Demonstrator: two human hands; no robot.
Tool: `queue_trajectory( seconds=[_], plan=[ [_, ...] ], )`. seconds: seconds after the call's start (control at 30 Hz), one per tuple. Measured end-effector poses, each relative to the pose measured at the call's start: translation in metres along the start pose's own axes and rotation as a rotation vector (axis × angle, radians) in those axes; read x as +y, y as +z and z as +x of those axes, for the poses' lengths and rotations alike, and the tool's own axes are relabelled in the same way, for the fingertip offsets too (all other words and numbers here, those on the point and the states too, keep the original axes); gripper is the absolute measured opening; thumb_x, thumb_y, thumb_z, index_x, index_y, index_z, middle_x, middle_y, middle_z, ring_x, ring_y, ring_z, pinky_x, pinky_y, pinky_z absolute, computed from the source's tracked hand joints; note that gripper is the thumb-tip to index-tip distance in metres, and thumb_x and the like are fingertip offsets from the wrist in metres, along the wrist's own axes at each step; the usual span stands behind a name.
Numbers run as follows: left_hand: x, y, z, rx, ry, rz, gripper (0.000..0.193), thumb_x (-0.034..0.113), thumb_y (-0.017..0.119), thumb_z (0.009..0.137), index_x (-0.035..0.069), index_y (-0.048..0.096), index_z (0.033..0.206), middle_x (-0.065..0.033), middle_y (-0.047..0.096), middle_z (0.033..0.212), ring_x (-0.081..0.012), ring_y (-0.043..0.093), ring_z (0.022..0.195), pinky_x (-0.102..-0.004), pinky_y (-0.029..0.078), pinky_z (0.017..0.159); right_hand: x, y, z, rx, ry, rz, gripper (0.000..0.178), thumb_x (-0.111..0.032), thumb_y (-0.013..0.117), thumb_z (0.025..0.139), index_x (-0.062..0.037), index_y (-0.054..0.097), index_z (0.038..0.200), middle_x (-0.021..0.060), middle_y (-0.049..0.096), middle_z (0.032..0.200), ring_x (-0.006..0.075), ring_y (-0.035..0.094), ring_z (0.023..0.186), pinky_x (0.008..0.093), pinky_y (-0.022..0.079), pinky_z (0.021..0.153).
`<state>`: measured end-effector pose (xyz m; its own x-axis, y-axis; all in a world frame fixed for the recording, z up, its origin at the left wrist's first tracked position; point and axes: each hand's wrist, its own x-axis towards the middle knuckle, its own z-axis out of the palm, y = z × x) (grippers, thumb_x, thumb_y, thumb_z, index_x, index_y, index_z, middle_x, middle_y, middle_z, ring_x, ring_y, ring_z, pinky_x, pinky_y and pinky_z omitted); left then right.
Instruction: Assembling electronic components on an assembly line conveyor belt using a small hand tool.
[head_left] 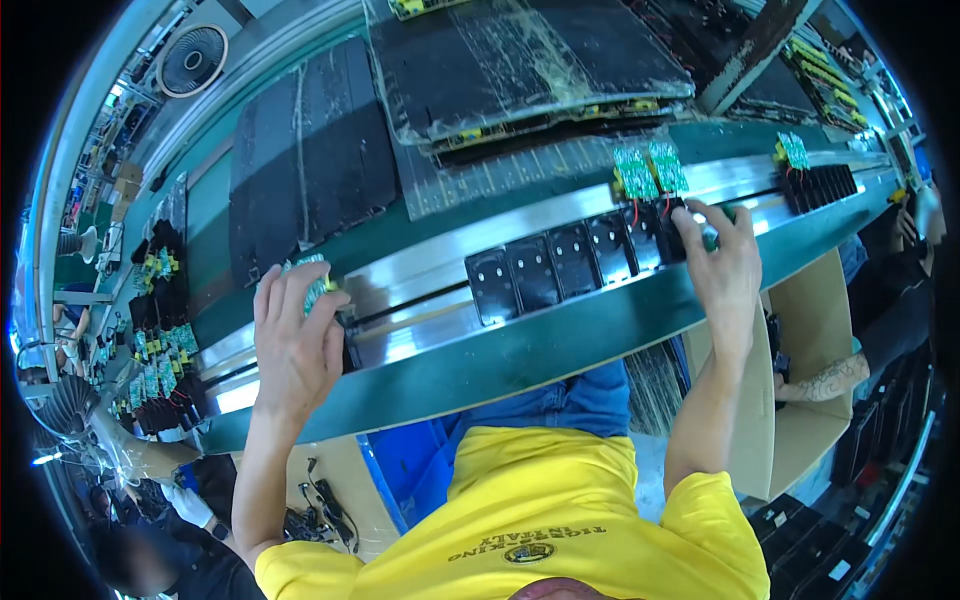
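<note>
Gloss on Metal and Plastic, Dullness in Card and Cloth

The row of black rectangular plastic-looking cases (535, 275) is smooth and glossy, throwing back small white highlights. Beneath them, the long silver metal rail (405, 340) shines with broad, bright reflections. The long green work surface (500, 355) looks smooth and nearly matt. The small green circuit boards (633, 172) carry a slight sheen among pale solder-like flecks. Above, the large black flat sheet (310, 150) is mostly dull and creased, while the black slab-like stack top (450, 70) appears scuffed, with shiny film-like streaks. The open tan cardboard box (810, 330) is matt paper; the yellow T-shirt (540, 465) is soft, matt cloth.
</note>
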<state>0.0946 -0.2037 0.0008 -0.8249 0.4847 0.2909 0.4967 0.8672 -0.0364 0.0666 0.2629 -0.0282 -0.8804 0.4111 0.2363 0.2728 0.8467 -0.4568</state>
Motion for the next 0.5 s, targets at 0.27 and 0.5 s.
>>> queue_trajectory(
  seconds=[0.27, 0.5],
  plan=[
    [-0.060, 0.041, 0.221, 0.352, -0.020, 0.008, 0.038, 0.022, 0.078, 0.103, 0.013, 0.076, 0.140, -0.0130, 0.067, 0.150, -0.0375, 0.067, 0.131, -0.0475, 0.052, 0.117, 0.002, 0.004, -0.013, 0.043, -0.109, 0.070, 0.033, -0.032, 0.088, 0.103, -0.0137, 0.088, 0.131, 0.0137, 0.069, 0.125, 0.0346, 0.071, 0.097, 0.0473, 0.060, 0.085],
    [-0.105, 0.134, 0.382, 0.381, -0.276, 0.111, 0.039, 0.031, 0.079, 0.108, 0.012, 0.075, 0.142, -0.0163, 0.068, 0.150, -0.0426, 0.068, 0.132, -0.0547, 0.056, 0.113, 0.006, -0.017, -0.018, 0.012, -0.050, 0.136, 0.030, -0.024, 0.086, 0.105, -0.0120, 0.086, 0.133, 0.0132, 0.067, 0.125, 0.0317, 0.067, 0.100, 0.0436, 0.057, 0.084]
  ],
)
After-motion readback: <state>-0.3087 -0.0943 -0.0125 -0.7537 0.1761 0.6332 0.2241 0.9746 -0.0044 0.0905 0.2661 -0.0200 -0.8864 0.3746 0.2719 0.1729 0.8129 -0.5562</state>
